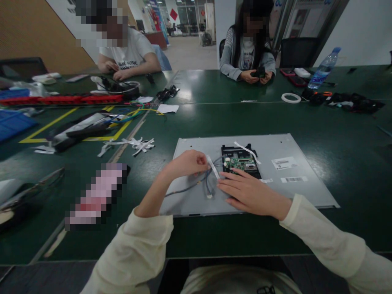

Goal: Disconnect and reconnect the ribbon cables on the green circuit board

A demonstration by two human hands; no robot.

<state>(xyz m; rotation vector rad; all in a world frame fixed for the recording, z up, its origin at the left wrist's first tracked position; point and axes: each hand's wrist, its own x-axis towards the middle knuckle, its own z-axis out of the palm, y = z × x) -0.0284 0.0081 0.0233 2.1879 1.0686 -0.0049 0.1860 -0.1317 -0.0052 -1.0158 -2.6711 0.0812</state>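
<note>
A grey metal panel [306, 183] lies flat on the green table in front of me. Near its middle sits a black frame with a green circuit board [241, 162]. Thin blue and grey wires [208, 181] run from the board to the left. My left hand [186, 163] is closed in a pinch on the end of a white tape strip [213, 167] that crosses the wires. My right hand [248, 191] lies flat with fingers stretched out, pressing on the panel just below the board and beside the strip. Another white strip [246, 151] lies across the board's frame.
Loose tape scraps [134, 143] lie left of the panel. Cables, a red bar [61, 99] and dark parts fill the far left. A tape roll [290, 98] and a water bottle [323, 68] stand far right. Two other people sit across the table.
</note>
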